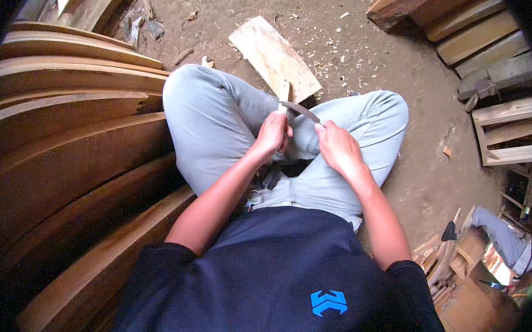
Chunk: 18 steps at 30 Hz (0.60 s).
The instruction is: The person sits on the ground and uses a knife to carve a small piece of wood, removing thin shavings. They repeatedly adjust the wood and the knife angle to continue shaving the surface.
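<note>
I sit with bent knees in grey trousers, both hands close together over my lap. My right hand point(339, 147) is closed around the near end of a knife with a dark, curved blade point(301, 110). The blade reaches left to a small pale piece of wood point(284, 92). My left hand point(272, 132) is closed around the lower part of this piece, and its tip sticks up past the blade. How firmly the edge bears on the wood I cannot tell. A flat wooden board point(276, 57) lies on the ground just beyond my hands.
Large curved planks point(73, 142) stand close along my left side. Wood shavings point(338, 53) litter the dirt floor ahead. Stacked timber point(473, 34) stands at the far right, above a small wooden frame point(510, 131). Another person's leg point(499, 236) shows at the lower right among wood scraps.
</note>
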### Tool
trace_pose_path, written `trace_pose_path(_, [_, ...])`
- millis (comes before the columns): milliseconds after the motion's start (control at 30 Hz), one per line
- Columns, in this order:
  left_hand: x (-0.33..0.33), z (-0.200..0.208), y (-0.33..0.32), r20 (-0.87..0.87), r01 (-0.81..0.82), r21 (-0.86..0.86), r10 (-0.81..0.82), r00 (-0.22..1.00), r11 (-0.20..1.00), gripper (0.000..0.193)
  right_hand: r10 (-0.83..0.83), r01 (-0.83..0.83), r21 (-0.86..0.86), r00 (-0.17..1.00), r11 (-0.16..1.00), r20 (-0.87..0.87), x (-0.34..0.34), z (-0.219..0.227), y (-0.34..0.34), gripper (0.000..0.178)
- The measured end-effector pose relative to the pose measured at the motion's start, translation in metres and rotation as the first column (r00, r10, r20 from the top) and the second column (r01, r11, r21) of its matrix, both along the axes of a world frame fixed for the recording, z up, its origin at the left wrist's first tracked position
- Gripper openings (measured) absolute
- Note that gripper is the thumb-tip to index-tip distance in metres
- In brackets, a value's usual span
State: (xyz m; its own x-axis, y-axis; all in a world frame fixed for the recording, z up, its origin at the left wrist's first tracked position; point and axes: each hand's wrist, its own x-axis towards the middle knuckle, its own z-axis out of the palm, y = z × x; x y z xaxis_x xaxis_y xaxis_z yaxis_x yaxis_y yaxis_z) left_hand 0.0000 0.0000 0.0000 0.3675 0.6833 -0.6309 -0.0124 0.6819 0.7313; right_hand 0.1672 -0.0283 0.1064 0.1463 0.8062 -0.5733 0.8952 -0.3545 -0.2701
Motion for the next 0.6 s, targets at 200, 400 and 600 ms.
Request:
trace_pose_path(200, [0.010, -0.004, 0.016, -0.044, -0.056, 0.067, 0.059, 0.997, 0.996, 0.027, 0.053, -0.061, 0.084, 0.993, 0.995, 0.104, -0.001, -0.004, 0.010, 0.043])
trace_pose_path(400, [0.038, -0.018, 0.017, -0.323, -0.062, 0.061, 0.079, 0.943, 0.996, 0.046, 0.111, -0.129, 0.071, 0.971, 0.989, 0.213, -0.007, 0.007, 0.012, 0.043])
trace_pose_path(600, [0.045, 0.016, 0.020, -0.422, -0.091, 0.093, 0.122, 0.898, 0.991, 0.046, 0.204, -0.218, 0.039, 0.954, 0.975, 0.221, 0.005, 0.012, 0.028, 0.041])
